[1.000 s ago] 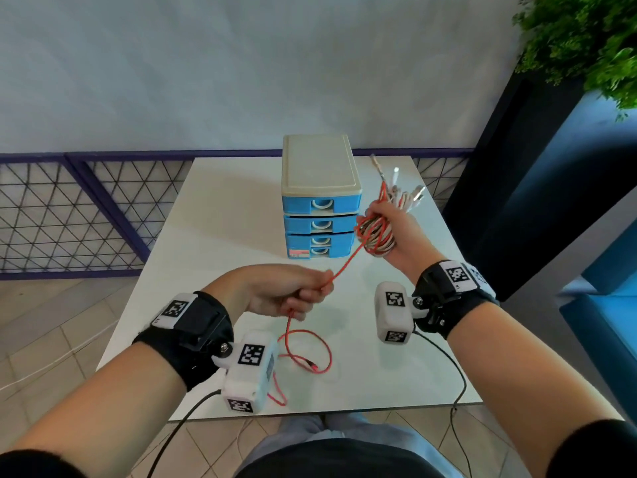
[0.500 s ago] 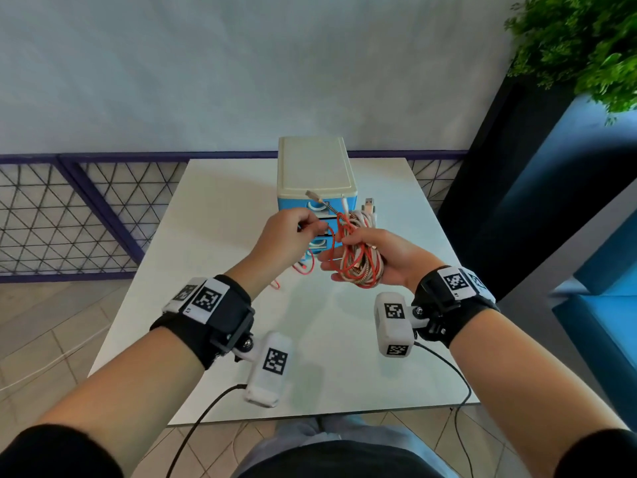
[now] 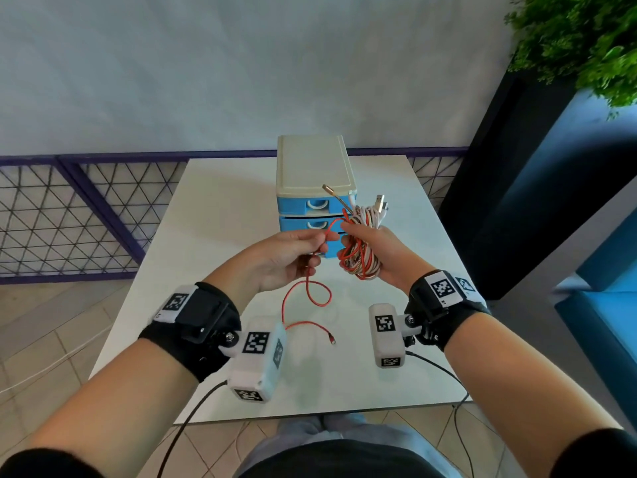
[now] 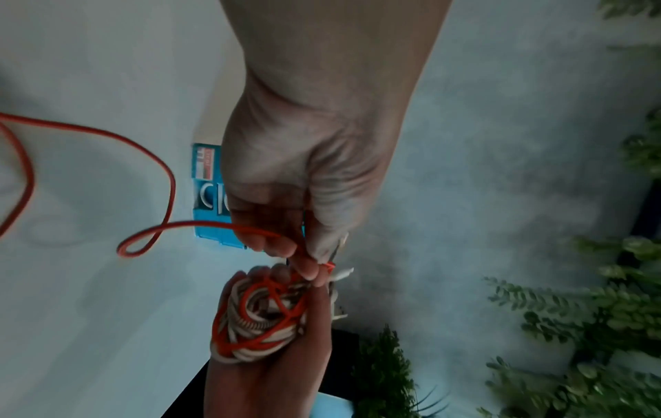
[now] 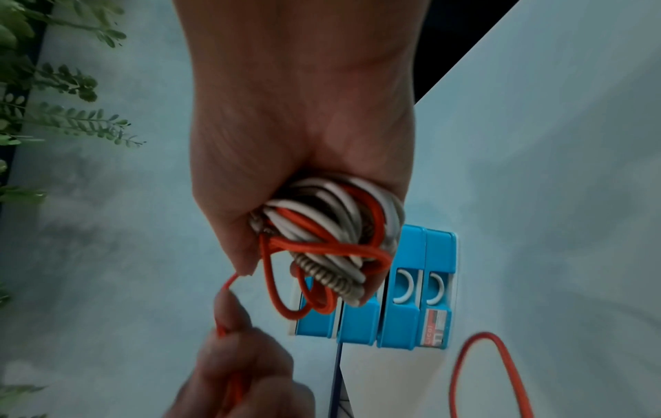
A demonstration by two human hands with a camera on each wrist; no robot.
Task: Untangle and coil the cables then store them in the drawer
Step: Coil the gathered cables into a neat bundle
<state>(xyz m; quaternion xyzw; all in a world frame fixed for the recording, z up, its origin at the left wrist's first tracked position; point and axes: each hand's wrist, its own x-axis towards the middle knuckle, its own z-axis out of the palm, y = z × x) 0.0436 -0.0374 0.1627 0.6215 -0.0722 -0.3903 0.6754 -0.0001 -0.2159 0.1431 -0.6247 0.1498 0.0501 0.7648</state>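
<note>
My right hand (image 3: 375, 251) grips a coiled bundle of red and white cables (image 3: 360, 250), held above the white table (image 3: 213, 208) in front of the blue drawer unit (image 3: 312, 198). The bundle (image 5: 332, 240) fills the right palm, and plug ends (image 3: 381, 203) stick up from it. My left hand (image 3: 293, 253) pinches the loose red cable (image 3: 306, 294) just left of the bundle. That cable's tail hangs down in a loop and its end plug (image 3: 332, 340) lies on the table. In the left wrist view the left fingers (image 4: 304, 263) pinch the red strand beside the bundle (image 4: 257, 319). All drawers look closed.
The cream-topped drawer unit stands at the table's middle back. A purple-framed mesh fence (image 3: 69, 215) runs behind and left of the table. A dark planter (image 3: 517, 201) with a green plant (image 3: 579, 39) stands to the right, and blue seating (image 3: 606, 305) lies further right.
The left hand went from low near the table up to the bundle and now pinches the red cable there. The red tail has slid forward, with less slack lying on the table.
</note>
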